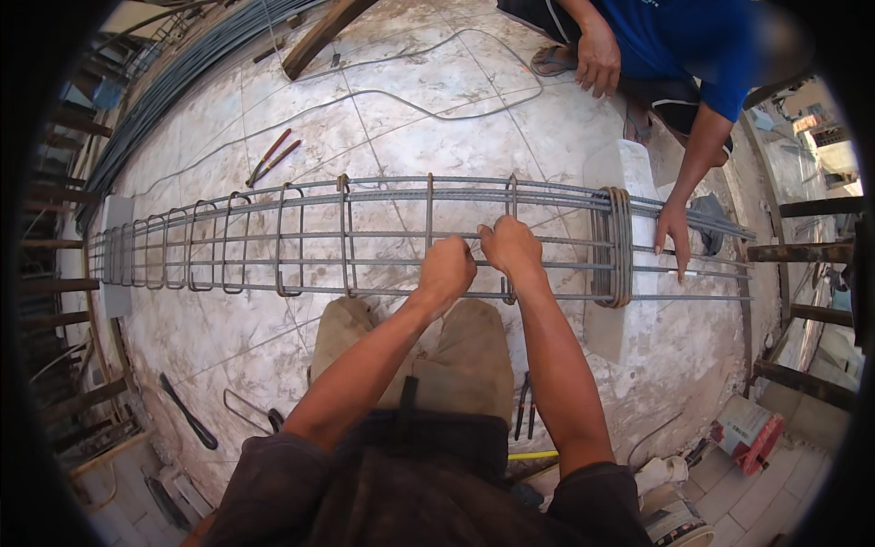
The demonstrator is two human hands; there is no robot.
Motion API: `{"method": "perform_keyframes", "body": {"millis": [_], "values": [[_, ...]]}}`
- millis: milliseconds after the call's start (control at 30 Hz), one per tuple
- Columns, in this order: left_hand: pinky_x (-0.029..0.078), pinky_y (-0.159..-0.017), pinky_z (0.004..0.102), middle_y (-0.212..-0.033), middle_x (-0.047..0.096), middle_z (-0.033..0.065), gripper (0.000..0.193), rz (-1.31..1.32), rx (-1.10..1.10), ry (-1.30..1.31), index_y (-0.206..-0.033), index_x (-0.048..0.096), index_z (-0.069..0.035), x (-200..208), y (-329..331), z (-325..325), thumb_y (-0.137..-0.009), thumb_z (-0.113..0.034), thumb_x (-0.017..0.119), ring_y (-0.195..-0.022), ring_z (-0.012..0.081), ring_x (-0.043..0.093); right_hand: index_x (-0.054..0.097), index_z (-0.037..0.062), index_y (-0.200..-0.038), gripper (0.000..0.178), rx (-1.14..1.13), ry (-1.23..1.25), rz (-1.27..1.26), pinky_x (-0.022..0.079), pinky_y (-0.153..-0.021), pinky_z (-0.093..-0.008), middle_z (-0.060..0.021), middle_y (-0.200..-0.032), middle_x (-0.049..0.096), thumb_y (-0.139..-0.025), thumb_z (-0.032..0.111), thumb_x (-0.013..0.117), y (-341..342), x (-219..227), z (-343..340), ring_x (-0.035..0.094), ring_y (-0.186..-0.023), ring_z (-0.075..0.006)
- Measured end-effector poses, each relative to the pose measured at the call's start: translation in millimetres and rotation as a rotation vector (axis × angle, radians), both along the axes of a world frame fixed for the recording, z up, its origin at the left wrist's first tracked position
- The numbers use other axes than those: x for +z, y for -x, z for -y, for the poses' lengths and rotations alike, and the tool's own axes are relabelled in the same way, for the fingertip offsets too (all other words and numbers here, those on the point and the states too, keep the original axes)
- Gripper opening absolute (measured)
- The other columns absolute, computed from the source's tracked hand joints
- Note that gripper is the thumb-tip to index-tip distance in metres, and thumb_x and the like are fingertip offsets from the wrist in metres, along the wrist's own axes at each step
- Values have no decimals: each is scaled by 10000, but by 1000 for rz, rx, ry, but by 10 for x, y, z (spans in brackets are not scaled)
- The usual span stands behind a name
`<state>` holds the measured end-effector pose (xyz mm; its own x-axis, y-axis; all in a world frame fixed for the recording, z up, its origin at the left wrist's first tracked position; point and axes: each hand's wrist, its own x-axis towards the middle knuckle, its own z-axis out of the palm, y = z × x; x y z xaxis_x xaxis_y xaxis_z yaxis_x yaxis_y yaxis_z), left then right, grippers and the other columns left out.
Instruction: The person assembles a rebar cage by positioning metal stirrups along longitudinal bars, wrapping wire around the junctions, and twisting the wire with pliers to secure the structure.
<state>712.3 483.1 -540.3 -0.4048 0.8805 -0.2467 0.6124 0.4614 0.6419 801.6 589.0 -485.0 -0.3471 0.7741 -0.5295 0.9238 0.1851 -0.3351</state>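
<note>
A long rebar cage (314, 234) lies across the floor before me, its lengthwise bars ringed by square stirrups (345, 239). My left hand (447, 270) is closed over the cage's middle bars, just right of one stirrup. Close beside it, my right hand (512, 246) is curled at another stirrup (512, 187), which passes beneath it. What the fingers of either hand pinch is hidden. Several more stirrups (620, 246) are bunched together on the right part of the cage.
A co-worker in a blue shirt crouches at the far right, one hand (674, 235) on the bar ends. Red-handled pliers (272, 159) lie beyond the cage; dark-handled pliers (523, 407) lie near my right knee. Long steel rods (191, 77) are piled far left. Blocks (117, 255) support the cage.
</note>
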Motion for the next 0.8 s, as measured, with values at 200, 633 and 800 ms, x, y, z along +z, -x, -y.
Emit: {"method": "perform_keyframes", "body": {"millis": [200,633,800], "values": [[543,-790,527,-830,685,311,178,322,327,-71,-854,762,21,-107,-267,18,-839,-71,611,-827,482,689,777,17,-997,326,5,302,39,553,-919,-493,-231,-1127,732,-911,299,638,215,-474,-302,701,-1077,-409],[553,-844,452,-956,736,262,295,282,152,-51,-1091,751,32,-6,-323,121,-878,-122,619,-899,406,726,805,95,-1018,244,-257,-202,-324,550,-829,-473,-210,-932,753,-882,248,674,-308,-320,-129,716,-909,-415],[556,-849,465,-964,736,258,307,263,147,-28,-1118,765,-28,-74,-402,-62,-873,-145,622,-920,425,718,800,44,-1009,245,-334,-249,-538,563,-751,-416,-168,-899,769,-885,233,705,-491,-532,-117,744,-822,-331]]}}
